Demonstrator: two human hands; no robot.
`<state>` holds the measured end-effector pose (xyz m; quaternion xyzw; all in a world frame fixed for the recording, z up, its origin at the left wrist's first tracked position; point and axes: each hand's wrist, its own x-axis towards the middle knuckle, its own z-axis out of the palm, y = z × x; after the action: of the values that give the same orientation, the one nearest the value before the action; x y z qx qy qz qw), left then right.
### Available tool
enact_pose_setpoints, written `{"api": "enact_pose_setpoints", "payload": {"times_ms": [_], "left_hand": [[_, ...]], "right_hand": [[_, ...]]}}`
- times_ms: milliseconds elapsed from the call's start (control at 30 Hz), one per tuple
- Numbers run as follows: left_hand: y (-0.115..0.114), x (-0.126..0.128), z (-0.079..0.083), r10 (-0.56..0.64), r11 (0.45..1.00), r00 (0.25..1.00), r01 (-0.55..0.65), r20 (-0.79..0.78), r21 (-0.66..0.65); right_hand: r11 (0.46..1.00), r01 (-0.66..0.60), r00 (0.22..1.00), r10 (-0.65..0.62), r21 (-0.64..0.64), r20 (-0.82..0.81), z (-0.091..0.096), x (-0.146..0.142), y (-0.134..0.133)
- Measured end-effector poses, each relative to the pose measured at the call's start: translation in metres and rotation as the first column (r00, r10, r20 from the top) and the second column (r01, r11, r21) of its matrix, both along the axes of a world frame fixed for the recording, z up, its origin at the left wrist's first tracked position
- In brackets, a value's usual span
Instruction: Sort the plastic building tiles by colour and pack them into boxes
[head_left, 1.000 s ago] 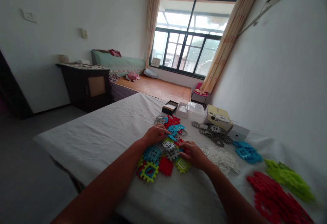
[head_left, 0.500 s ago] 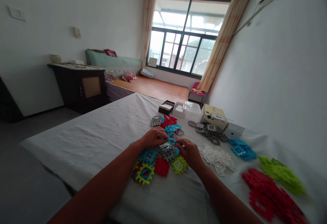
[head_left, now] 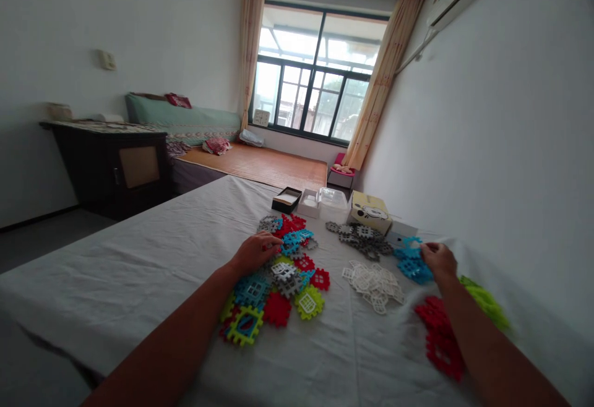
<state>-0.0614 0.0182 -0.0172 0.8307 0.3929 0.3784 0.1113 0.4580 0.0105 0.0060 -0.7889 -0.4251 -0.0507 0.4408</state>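
My right hand [head_left: 439, 260] pinches a blue interlocking plastic piece [head_left: 410, 244] by its edge, just above the pile of blue pieces [head_left: 414, 271]. On the near left, my left hand [head_left: 256, 252] rests at the side of a mixed heap, its fingers curled by a blue piece [head_left: 297, 240] and some red ones. What those fingers grip, if anything, I cannot make out. The heap also holds a grey piece [head_left: 290, 284], a red piece [head_left: 277, 309], a lime-green piece with a white window insert [head_left: 309, 302] and a lime-green piece with an oval inside [head_left: 244, 325].
Sorted piles lie to the right: grey gear-edged pieces [head_left: 366, 240], white window inserts [head_left: 374, 283], red pieces [head_left: 440, 339] and lime-green pieces [head_left: 485, 302]. Behind them stand a black box [head_left: 286, 199], a clear plastic box [head_left: 333, 204] and a yellow carton [head_left: 370, 211] on the cloth-covered table [head_left: 153, 258].
My right hand has moved right, from the mixed heap to the blue pile, carrying a blue piece. My left hand has let go of that piece and sits by the heap. The view has turned right.
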Motion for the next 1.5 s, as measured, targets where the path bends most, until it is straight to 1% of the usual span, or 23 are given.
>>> {"api": "enact_pose_setpoints", "payload": {"times_ms": [133, 300, 400, 467, 500, 533, 567, 600, 633, 667, 700, 733, 767, 900, 1067, 1133, 1200, 1267, 1367, 1400, 1433, 1467, 1500], "left_hand": [[0.001, -0.002, -0.001, 0.012, 1.0, 1.0, -0.012, 0.0, 0.001], [0.001, -0.003, 0.0, 0.029, 1.0, 1.0, -0.029, 0.003, 0.009], [0.002, -0.003, 0.0, 0.05, 0.999, 0.999, -0.05, 0.01, 0.009], [0.002, -0.003, 0.0, 0.057, 0.998, 0.998, -0.057, 0.009, 0.005], [0.002, -0.003, 0.0, 0.058, 0.998, 0.998, -0.058, 0.004, 0.002], [0.002, -0.003, 0.0, 0.059, 0.998, 0.998, -0.059, -0.004, -0.002], [0.001, -0.003, 0.0, 0.061, 0.998, 0.998, -0.061, -0.012, -0.005], [0.001, -0.003, 0.0, 0.064, 0.998, 0.998, -0.064, -0.02, -0.007], [0.0, -0.003, 0.0, 0.067, 0.998, 0.997, -0.068, -0.027, -0.007], [-0.001, -0.003, 0.0, 0.071, 0.997, 0.997, -0.072, -0.032, -0.007], [-0.002, -0.004, 0.0, 0.076, 0.997, 0.996, -0.077, -0.034, -0.006], [-0.003, -0.004, 0.0, 0.08, 0.997, 0.996, -0.081, -0.035, -0.005], [-0.003, -0.004, 0.0, 0.084, 0.996, 0.996, -0.084, -0.034, -0.004], [-0.002, -0.005, -0.001, 0.074, 0.997, 0.996, -0.074, -0.049, 0.002], [0.001, -0.006, -0.003, 0.064, 0.998, 0.997, -0.064, -0.052, 0.018], [0.002, -0.006, -0.003, 0.066, 0.998, 0.996, -0.065, -0.053, 0.022], [0.003, -0.006, -0.002, 0.068, 0.997, 0.996, -0.067, -0.058, 0.024], [0.003, -0.006, -0.002, 0.067, 0.997, 0.996, -0.065, -0.062, 0.028], [0.003, -0.006, -0.001, 0.054, 0.998, 0.996, -0.052, -0.064, 0.031], [0.003, -0.005, 0.0, 0.053, 0.998, 0.996, -0.051, -0.066, 0.029], [0.004, -0.005, 0.0, 0.054, 0.998, 0.996, -0.052, -0.069, 0.026], [0.004, -0.005, 0.0, 0.056, 0.998, 0.996, -0.054, -0.074, 0.02], [0.004, -0.005, 0.001, 0.058, 0.998, 0.995, -0.057, -0.079, 0.015]], "right_hand": [[0.996, 0.082, 0.997, -0.082, -0.043, 0.002, -0.007, 0.029, -0.005], [0.993, 0.105, 0.994, -0.103, -0.054, 0.045, -0.006, 0.017, 0.003], [0.996, -0.076, 0.992, 0.081, -0.054, 0.094, -0.006, -0.023, 0.01], [0.956, -0.277, 0.953, 0.286, -0.094, 0.104, -0.008, -0.067, 0.01], [0.903, -0.41, 0.901, 0.423, -0.127, 0.095, -0.009, -0.094, 0.006], [0.823, -0.544, 0.824, 0.561, -0.164, 0.078, -0.01, -0.122, 0.0], [0.663, -0.717, 0.671, 0.74, -0.215, 0.042, -0.011, -0.151, -0.009], [0.49, -0.835, 0.504, 0.864, -0.249, 0.008, -0.01, -0.178, -0.018], [0.351, -0.894, 0.363, 0.932, -0.28, 0.007, -0.009, -0.202, -0.029], [0.24, -0.919, 0.245, 0.969, -0.313, 0.024, -0.008, -0.223, -0.038], [0.177, -0.925, 0.174, 0.984, -0.337, 0.038, -0.007, -0.24, -0.046], [0.152, -0.922, 0.144, 0.988, -0.355, 0.049, -0.005, -0.252, -0.052], [0.151, -0.919, 0.142, 0.988, -0.365, 0.054, -0.004, -0.261, -0.056], [0.232, -0.887, 0.236, 0.971, -0.399, 0.042, 0.001, -0.266, -0.059], [0.258, -0.889, 0.246, 0.966, -0.379, 0.081, 0.012, -0.252, -0.068], [0.296, -0.895, 0.302, 0.953, -0.334, 0.038, 0.014, -0.241, -0.069], [0.387, -0.883, 0.404, 0.915, -0.267, -0.011, 0.013, -0.22, -0.065], [0.495, -0.846, 0.511, 0.859, -0.2, -0.037, 0.013, -0.185, -0.053], [0.719, -0.686, 0.723, 0.691, -0.113, 0.006, 0.014, -0.106, -0.032], [0.836, -0.541, 0.834, 0.547, -0.093, 0.066, 0.014, -0.076, -0.026], [0.927, -0.364, 0.916, 0.374, -0.094, 0.147, 0.013, -0.047, -0.02], [0.973, -0.198, 0.949, 0.222, -0.122, 0.226, 0.012, -0.019, -0.016], [0.983, -0.06, 0.946, 0.111, -0.171, 0.306, 0.01, 0.004, -0.012]]}}
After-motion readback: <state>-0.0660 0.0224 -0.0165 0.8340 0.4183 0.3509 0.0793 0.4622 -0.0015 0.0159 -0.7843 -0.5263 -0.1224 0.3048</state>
